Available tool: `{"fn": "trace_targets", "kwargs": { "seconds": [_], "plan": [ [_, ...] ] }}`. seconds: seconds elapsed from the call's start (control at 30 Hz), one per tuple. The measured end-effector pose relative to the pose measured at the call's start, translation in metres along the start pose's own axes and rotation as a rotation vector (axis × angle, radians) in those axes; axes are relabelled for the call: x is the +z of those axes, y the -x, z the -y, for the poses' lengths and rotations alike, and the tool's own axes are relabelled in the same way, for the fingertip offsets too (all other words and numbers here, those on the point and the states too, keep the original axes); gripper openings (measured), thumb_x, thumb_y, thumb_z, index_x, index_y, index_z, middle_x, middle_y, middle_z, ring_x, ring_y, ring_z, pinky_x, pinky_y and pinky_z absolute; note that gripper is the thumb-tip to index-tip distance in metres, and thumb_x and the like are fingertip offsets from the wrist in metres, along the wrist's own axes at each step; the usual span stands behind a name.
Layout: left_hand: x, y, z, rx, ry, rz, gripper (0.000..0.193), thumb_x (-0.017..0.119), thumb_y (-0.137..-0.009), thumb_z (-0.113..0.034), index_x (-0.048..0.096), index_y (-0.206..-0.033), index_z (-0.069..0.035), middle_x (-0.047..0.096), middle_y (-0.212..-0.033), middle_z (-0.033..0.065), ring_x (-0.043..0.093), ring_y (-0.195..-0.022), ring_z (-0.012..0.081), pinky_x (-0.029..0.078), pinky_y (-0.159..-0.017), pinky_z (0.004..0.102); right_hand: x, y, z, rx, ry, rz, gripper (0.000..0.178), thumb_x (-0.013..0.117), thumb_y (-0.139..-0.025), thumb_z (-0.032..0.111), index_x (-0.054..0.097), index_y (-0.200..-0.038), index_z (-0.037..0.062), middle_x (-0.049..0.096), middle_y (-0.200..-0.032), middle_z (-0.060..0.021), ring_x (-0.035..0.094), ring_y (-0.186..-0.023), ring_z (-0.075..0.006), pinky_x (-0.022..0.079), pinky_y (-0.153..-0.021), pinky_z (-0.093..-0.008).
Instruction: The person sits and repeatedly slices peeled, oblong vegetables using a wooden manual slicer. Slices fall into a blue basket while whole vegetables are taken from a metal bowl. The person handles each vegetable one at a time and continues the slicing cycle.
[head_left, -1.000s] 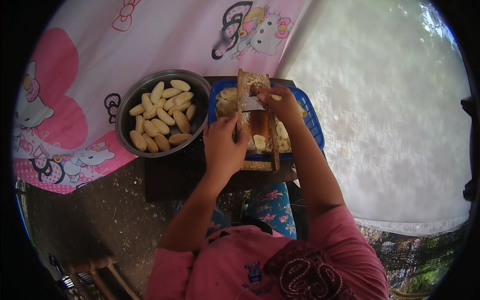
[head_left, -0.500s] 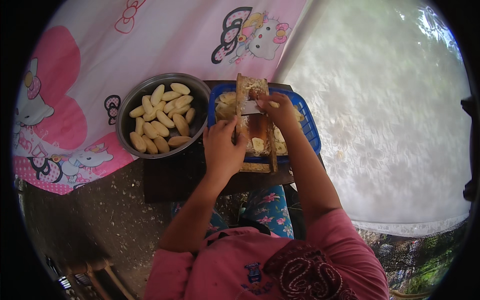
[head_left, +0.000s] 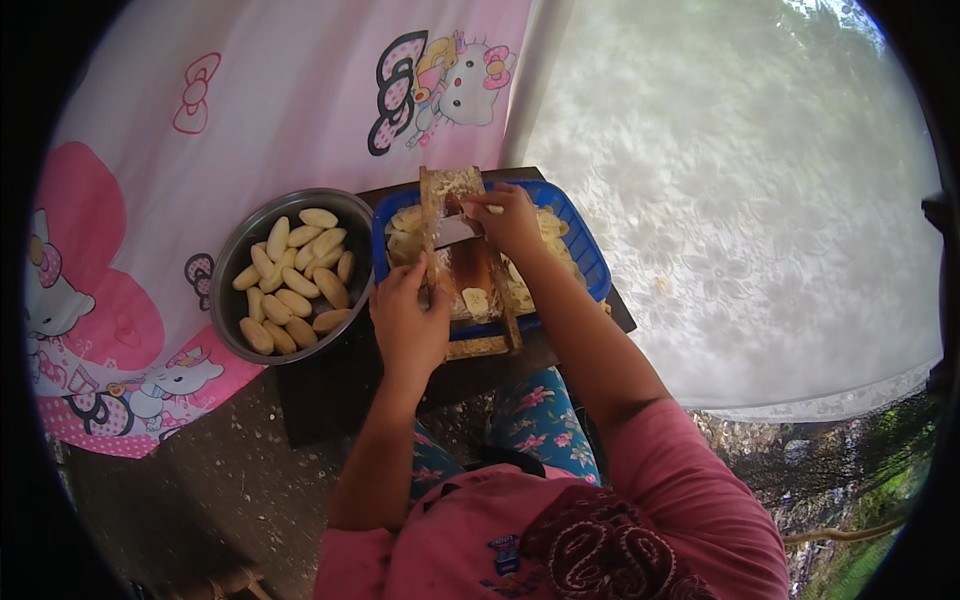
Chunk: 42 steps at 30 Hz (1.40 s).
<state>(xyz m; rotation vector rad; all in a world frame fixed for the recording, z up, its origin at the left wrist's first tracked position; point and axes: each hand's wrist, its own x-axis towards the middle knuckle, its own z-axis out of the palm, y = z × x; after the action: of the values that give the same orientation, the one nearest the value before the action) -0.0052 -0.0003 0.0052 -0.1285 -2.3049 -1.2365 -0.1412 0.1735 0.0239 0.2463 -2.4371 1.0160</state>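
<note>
A wooden slicer board (head_left: 468,262) with a flat metal blade (head_left: 455,231) lies across a blue plastic basket (head_left: 590,262). My left hand (head_left: 410,318) grips the slicer's left rail, thumb on the inner side. Over the board, just by the blade, my right hand (head_left: 508,220) is closed; a pale bit of peeled banana shows at its fingers, mostly hidden by them. One round banana slice (head_left: 475,300) rests on the board below the blade. More banana slices (head_left: 552,232) fill the basket on both sides of the slicer.
Left of the basket, a round metal basin (head_left: 228,335) holds several peeled bananas (head_left: 295,303). Both containers stand on a dark low table (head_left: 330,405). A pink printed cloth (head_left: 290,110) hangs behind, and a white lacy curtain (head_left: 730,230) hangs to the right.
The whole view has shifted, so the table and containers appear further left and lower. My right hand stays by the blade, and my left hand keeps its hold on the rail.
</note>
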Motion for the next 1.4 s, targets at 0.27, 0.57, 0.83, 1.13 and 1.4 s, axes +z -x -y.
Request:
{"fn": "trace_targets", "kwargs": {
  "seconds": [0.27,0.57,0.83,1.13,1.4],
  "plan": [
    [0.006,0.003,0.006,0.006,0.04,-0.01,0.043,0.064,-0.083,-0.014,0.062,-0.125,-0.004,0.061,-0.106,0.0117,0.056,-0.106,0.0316,0.038,-0.1,0.0447,-0.024,0.06,0.005,-0.066,-0.093,0.033,0.022,0.084,-0.069,0.029,0.079,-0.086,0.0155,0.06,-0.121,-0.0205,0.053,-0.118,-0.0347,0.043,-0.098,-0.0456],
    [0.002,-0.001,0.001,-0.05,0.037,0.048,0.044,0.063,-0.085,-0.015,0.061,-0.127,-0.004,0.062,-0.111,0.013,0.055,-0.106,0.0346,0.039,-0.097,0.0442,0.006,-0.009,-0.013,0.147,-0.156,0.053,0.03,0.082,-0.071,0.037,0.078,-0.088,0.0125,0.069,-0.106,-0.0153,0.057,-0.113,-0.0295,0.044,-0.096,-0.0423],
    [0.003,0.001,0.002,-0.026,0.03,0.041,0.044,0.063,-0.086,-0.016,0.06,-0.128,-0.004,0.062,-0.11,0.015,0.055,-0.107,0.0357,0.039,-0.098,0.0445,-0.029,-0.011,0.008,-0.268,0.106,0.1,0.019,0.068,-0.085,0.018,0.076,-0.102,0.0174,0.063,-0.114,-0.0124,0.058,-0.112,-0.0284,0.045,-0.098,-0.0406],
    [-0.003,-0.003,-0.003,-0.027,0.032,0.094,0.046,0.064,-0.087,-0.019,0.058,-0.13,-0.004,0.06,-0.113,0.0154,0.054,-0.108,0.0358,0.037,-0.102,0.0444,-0.045,0.001,0.049,-0.47,0.55,0.352,0.018,0.063,-0.079,0.01,0.074,-0.093,0.0146,0.067,-0.1,-0.0077,0.063,-0.103,-0.0277,0.046,-0.094,-0.0421],
    [-0.046,-0.018,-0.041,0.399,-0.183,0.436,0.048,0.073,-0.08,-0.017,0.06,-0.125,-0.006,0.058,-0.117,0.0103,0.049,-0.117,0.0293,0.031,-0.108,0.0442,-0.049,0.019,0.052,-0.498,0.544,0.347,0.015,0.065,-0.075,0.01,0.071,-0.089,0.0073,0.068,-0.097,-0.0132,0.066,-0.095,-0.0307,0.053,-0.081,-0.0393]
  ]
}}
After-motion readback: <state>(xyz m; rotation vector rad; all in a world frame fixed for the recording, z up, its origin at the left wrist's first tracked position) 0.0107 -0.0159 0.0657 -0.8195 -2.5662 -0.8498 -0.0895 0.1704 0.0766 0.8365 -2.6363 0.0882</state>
